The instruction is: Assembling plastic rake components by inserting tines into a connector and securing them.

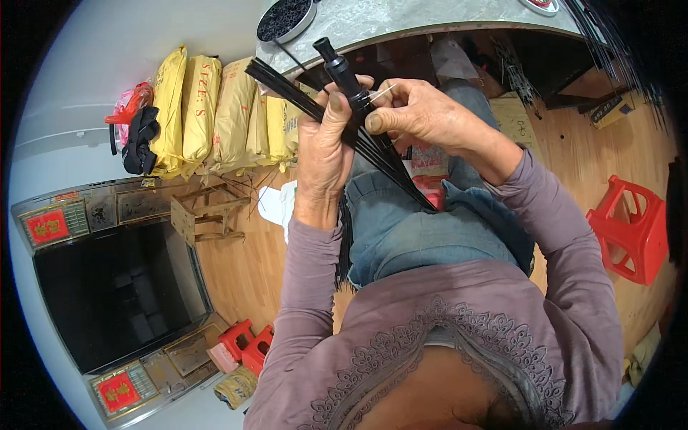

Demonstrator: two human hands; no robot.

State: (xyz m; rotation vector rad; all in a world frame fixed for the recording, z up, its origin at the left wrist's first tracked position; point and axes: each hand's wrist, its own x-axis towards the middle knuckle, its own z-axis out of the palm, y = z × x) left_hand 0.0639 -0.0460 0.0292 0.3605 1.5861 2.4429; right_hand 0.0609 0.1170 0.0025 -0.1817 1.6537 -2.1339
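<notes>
My left hand (322,147) is closed around a bundle of thin black rods (283,87) and a black stepped tube (337,66), together looking like a folded umbrella frame. The tube tilts up and to the left, and the rods' lower ends reach down over my lap. Pressed close to the tube's collar, my right hand (433,115) pinches a thin whitish strand (385,92), which sticks out between its fingers. Where the strand meets the collar is hidden by my fingers. Blue denim cloth (423,229) covers my lap.
Ahead stands a grey marbled table (401,13) with a round tray of small black parts (283,20). Black rods (609,50) hang over its right end. Yellow sacks (201,107) line the left wall. A wooden stool (208,211) and a red plastic stool (631,229) stand on the floor.
</notes>
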